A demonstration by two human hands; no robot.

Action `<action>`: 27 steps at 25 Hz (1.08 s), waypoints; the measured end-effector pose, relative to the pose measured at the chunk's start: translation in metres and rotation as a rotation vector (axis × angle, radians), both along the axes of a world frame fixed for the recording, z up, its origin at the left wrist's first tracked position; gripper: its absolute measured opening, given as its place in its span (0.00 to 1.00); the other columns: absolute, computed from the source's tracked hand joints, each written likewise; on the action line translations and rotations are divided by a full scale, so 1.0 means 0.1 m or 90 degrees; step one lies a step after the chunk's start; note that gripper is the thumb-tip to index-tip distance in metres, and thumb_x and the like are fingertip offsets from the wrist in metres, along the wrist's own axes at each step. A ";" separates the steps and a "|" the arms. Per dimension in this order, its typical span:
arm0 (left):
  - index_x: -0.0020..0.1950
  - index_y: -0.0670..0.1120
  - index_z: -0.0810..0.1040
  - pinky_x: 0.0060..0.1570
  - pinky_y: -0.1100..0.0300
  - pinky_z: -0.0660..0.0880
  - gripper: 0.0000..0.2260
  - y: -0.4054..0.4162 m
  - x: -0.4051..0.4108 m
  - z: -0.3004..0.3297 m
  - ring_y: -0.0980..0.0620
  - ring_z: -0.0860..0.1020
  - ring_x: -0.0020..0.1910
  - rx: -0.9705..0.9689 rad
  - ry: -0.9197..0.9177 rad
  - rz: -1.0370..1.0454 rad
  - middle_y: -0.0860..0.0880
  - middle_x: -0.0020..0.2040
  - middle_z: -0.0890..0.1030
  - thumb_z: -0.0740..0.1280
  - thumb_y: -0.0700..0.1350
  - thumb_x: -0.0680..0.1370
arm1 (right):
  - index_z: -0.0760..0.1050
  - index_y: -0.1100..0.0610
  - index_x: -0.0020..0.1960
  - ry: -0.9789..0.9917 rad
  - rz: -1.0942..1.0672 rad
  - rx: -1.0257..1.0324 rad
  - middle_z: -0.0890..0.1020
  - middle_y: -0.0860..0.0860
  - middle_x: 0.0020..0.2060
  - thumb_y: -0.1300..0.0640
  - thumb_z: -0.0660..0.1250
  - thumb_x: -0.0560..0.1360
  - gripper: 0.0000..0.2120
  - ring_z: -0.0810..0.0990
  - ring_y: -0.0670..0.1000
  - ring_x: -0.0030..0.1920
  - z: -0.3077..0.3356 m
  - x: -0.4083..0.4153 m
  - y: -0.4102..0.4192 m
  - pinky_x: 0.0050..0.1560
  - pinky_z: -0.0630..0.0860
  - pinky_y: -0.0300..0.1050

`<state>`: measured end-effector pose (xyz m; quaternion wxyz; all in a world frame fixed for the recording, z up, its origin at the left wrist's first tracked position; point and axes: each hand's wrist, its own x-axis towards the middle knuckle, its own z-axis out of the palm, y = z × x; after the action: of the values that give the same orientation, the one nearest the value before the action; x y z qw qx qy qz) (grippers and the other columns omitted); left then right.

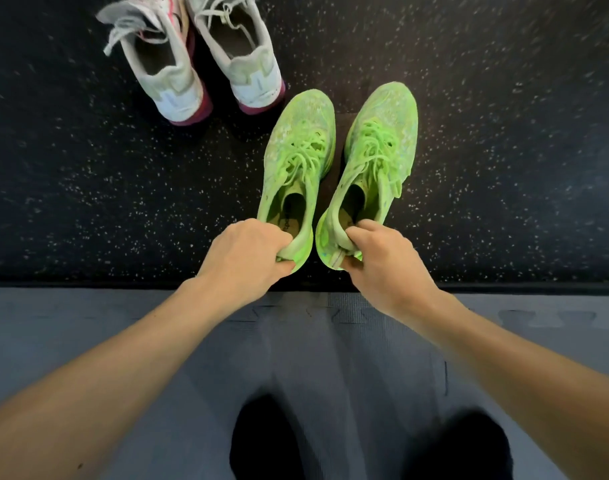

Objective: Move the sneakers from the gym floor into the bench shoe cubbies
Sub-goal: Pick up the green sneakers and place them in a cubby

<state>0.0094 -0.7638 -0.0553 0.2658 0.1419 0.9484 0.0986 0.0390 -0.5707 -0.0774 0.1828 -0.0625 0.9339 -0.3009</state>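
Two bright green sneakers point away from me over the black speckled gym floor. My left hand (249, 256) pinches the heel of the left green sneaker (301, 150). My right hand (382, 261) grips the heel of the right green sneaker (382, 143), fingers tucked inside its collar. A white pair with pink and maroon soles stands on the floor further out to the left: one white sneaker (161, 60) and the other white sneaker (242, 50) beside it, laces loose. No bench or cubbies are in view.
The black rubber floor (88, 188) ends at a dark edge, and grey interlocking foam mat (88, 334) lies under me. My two dark-socked feet (265, 441) stand on the mat at the bottom.
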 end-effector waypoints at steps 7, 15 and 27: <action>0.30 0.48 0.63 0.34 0.57 0.64 0.20 0.17 -0.45 1.10 0.50 0.68 0.33 -0.018 0.087 -0.019 0.52 0.30 0.68 0.69 0.53 0.75 | 0.73 0.59 0.42 0.084 0.025 0.017 0.71 0.49 0.39 0.60 0.67 0.72 0.03 0.72 0.54 0.37 1.12 -0.48 0.24 0.36 0.73 0.52; 0.31 0.50 0.63 0.33 0.57 0.61 0.19 0.40 -1.42 3.59 0.50 0.70 0.33 0.017 0.282 -0.024 0.53 0.30 0.69 0.68 0.53 0.75 | 0.76 0.58 0.46 0.262 0.052 0.020 0.74 0.49 0.42 0.64 0.68 0.70 0.05 0.74 0.55 0.40 3.54 -1.42 0.65 0.38 0.70 0.47; 0.35 0.51 0.65 0.37 0.51 0.75 0.16 0.69 -2.03 8.28 0.46 0.75 0.36 0.025 0.539 -0.111 0.50 0.35 0.74 0.68 0.55 0.75 | 0.75 0.58 0.49 0.457 0.055 0.126 0.71 0.51 0.43 0.61 0.67 0.72 0.06 0.76 0.60 0.44 8.23 -2.07 1.21 0.43 0.74 0.56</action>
<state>-0.1933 -0.6949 0.7728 -0.1418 0.2541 0.9564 0.0268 -0.1677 -0.4495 0.7458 -0.1387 -0.1850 0.9597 -0.1599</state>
